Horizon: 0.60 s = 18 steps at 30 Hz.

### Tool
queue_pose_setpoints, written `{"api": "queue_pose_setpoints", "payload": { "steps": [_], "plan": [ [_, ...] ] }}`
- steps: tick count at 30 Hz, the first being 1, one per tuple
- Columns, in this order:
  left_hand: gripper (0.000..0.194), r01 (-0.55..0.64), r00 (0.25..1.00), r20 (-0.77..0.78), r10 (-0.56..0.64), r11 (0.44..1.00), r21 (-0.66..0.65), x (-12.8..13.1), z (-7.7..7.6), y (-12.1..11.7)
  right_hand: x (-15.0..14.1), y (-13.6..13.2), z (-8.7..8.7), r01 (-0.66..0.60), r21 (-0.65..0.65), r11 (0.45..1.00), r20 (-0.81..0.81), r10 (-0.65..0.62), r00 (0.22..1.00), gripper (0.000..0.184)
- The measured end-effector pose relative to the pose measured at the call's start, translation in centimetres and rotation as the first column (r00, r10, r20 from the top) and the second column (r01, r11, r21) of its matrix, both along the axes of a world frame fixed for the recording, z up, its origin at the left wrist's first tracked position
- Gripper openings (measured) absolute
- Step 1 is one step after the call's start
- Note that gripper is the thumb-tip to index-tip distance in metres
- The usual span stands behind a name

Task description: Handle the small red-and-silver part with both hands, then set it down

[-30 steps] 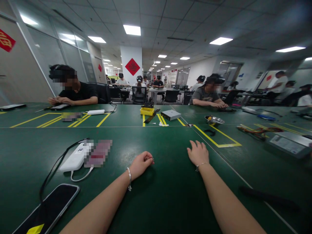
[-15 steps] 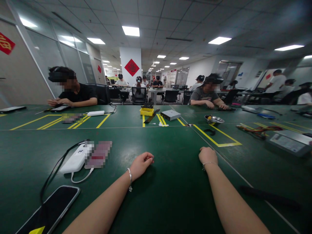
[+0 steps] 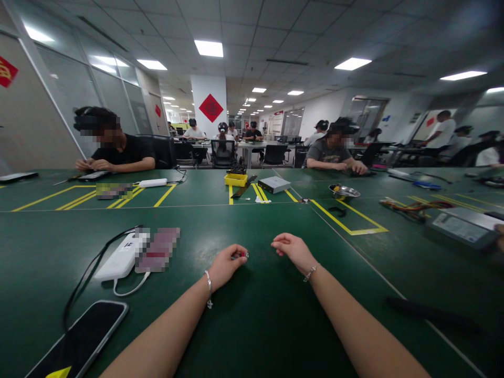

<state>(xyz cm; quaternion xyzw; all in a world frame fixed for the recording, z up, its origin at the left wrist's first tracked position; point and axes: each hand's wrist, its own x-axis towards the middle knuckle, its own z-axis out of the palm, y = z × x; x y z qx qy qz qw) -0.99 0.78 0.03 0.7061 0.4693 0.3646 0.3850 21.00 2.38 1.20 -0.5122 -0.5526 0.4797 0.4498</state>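
My left hand (image 3: 228, 264) hovers low over the green table (image 3: 260, 315), closed in a pinch. Between its thumb and fingertips shows a small red and silvery piece (image 3: 243, 255), too small to name and mostly covered by the fingers. To its right, my right hand (image 3: 294, 253) is held with the fingers curled in and the thumb close to them. Whether anything lies in that pinch is hidden. A gap of table separates the two hands, and each wrist wears a bracelet.
At left lie a white power bank (image 3: 125, 255) with cables and a phone (image 3: 81, 338). Farther off stand a yellow bin (image 3: 235, 180), a grey metal box (image 3: 274, 184) and a metal bowl (image 3: 344, 191). A power supply unit (image 3: 464, 227) and a dark rod (image 3: 431, 314) are at right. Two people sit opposite.
My right hand has moved left, toward my left hand, and its fingers have turned inward. My left hand stays almost in place, with more of the red piece showing.
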Motion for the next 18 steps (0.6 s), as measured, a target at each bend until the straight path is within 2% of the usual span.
{"api": "queue_pose_setpoints", "payload": {
  "steps": [3, 5, 8, 14, 18],
  "plan": [
    [0.018, 0.010, 0.999, 0.038, -0.011, 1.000, 0.011, 0.0, -0.1, 0.0, -2.2, -0.9, 0.2, -0.048, -0.070, 0.996, -0.154, 0.036, 0.987, 0.020],
    [0.019, 0.012, 0.999, 0.048, -0.013, 1.000, 0.016, -0.1, -0.2, 0.0, -3.1, -1.4, 0.4, -0.132, -0.099, 0.986, -0.222, 0.107, 0.969, 0.021],
    [0.019, 0.006, 0.999, 0.048, -0.007, 1.000, 0.017, -0.1, -0.1, 0.0, -3.7, -1.8, 0.5, -0.235, -0.103, 0.967, -0.246, 0.204, 0.948, 0.024],
    [0.019, 0.003, 0.998, 0.063, -0.004, 1.000, 0.007, 0.0, -0.4, 0.2, -3.7, -1.8, -0.1, -0.282, -0.156, 0.947, -0.271, 0.234, 0.934, 0.024],
    [0.020, -0.030, 0.998, 0.048, 0.028, 0.999, 0.042, 0.0, -0.7, 0.3, -3.6, -1.5, -0.8, -0.307, -0.130, 0.943, -0.296, 0.258, 0.919, 0.024]
  ]
}}
